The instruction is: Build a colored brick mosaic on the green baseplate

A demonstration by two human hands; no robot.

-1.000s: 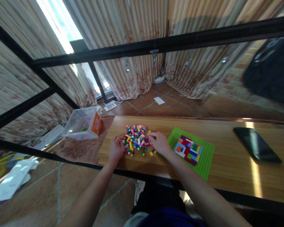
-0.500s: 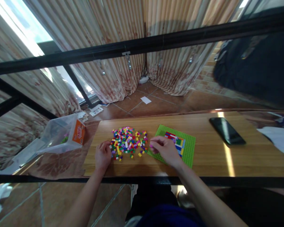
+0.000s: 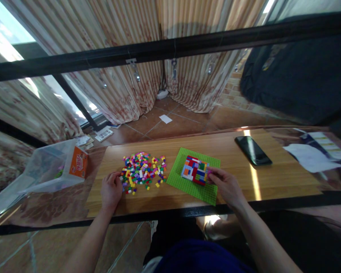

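A green baseplate (image 3: 176, 175) lies on the wooden board, and on it stands a flat square build of multicoloured toy bricks (image 3: 195, 170). At the right side of that build, my right hand (image 3: 226, 184) pinches a small pink brick (image 3: 209, 171) between thumb and fingers. My left hand (image 3: 112, 188) rests on the board at the left edge of a loose pile of small bricks (image 3: 142, 170). Its fingers are curled and closed at the pile's edge; whatever may be in them is hidden.
A black phone (image 3: 252, 151) lies on the board to the right, with white paper (image 3: 309, 157) beyond it. To the left stands a clear plastic bin (image 3: 51, 167) with an orange label. A black rail (image 3: 159, 51) crosses in front of the curtains.
My right hand has moved with the pink brick from the baseplate's left side to the right side of the build, uncovering it. The left hand stays by the pile. The view has shifted right.
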